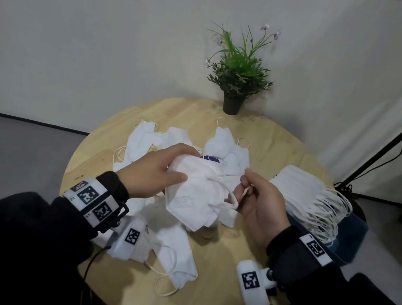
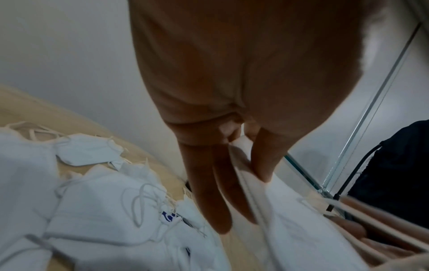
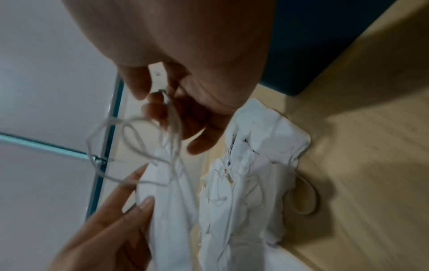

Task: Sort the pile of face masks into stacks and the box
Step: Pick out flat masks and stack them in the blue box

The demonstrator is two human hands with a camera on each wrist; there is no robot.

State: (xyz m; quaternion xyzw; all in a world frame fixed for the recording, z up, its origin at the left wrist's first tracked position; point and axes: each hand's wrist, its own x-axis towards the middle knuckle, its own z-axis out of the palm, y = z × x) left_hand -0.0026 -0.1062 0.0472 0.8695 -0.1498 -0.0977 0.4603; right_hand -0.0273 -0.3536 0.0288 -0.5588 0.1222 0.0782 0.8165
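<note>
A loose pile of white folded face masks (image 1: 148, 141) covers the round wooden table (image 1: 219, 288). My left hand (image 1: 178, 164) grips a small bunch of folded white masks (image 1: 192, 198) above the pile, thumb on top and fingers behind. In the left wrist view the left hand (image 2: 241, 183) clamps the bunch's edge (image 2: 290, 229). My right hand (image 1: 245, 189) pinches the bunch's white ear loops (image 1: 232, 197). In the right wrist view the right hand (image 3: 162, 104) holds these ear loops (image 3: 130, 132) taut above the bunch (image 3: 167, 201). A fanned stack of flat white masks (image 1: 304, 193) lies at the right, over a blue box (image 1: 350, 238).
A potted green plant (image 1: 236, 78) stands at the table's far edge by the wall. More masks (image 1: 171, 256) lie near my left wrist at the front. A black stand pole with a cable (image 1: 393, 139) leans at the right. Bare wood shows at the front right of the table.
</note>
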